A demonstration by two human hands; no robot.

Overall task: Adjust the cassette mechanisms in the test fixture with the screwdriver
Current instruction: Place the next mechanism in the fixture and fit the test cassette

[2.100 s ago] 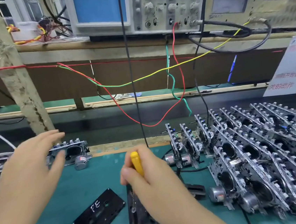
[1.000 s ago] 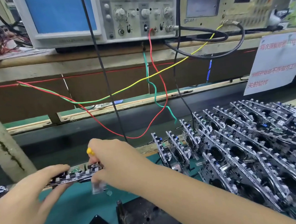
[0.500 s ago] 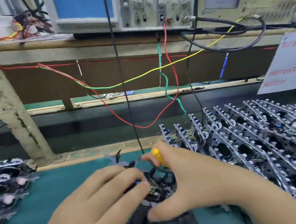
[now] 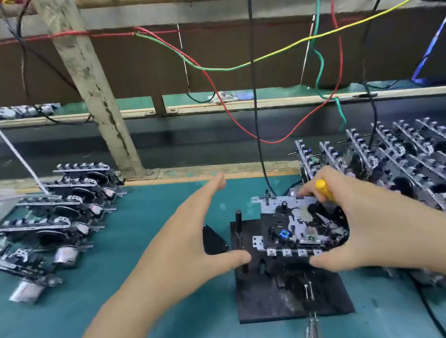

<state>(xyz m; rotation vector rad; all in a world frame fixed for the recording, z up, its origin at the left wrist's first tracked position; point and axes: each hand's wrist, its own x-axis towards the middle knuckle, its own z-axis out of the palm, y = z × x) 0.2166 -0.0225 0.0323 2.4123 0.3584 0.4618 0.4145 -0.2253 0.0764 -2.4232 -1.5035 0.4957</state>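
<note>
- While the cassette mechanism sits on the black test fixture on the green surface, the right hand spans its right side, thumb at the near edge, fingertips at the far edge.
- That hand also grips the yellow-handled screwdriver in its curled fingers.
- Spread open and holding nothing, the left hand hovers just left of the fixture.
- Judging by its thin stamped metal and small plastic parts, the mechanism is probably light, stiff and easily bent; the plate edges look the safest hold, clear of the blue part and levers.
- More mechanisms stand in rows at right and left.
</note>
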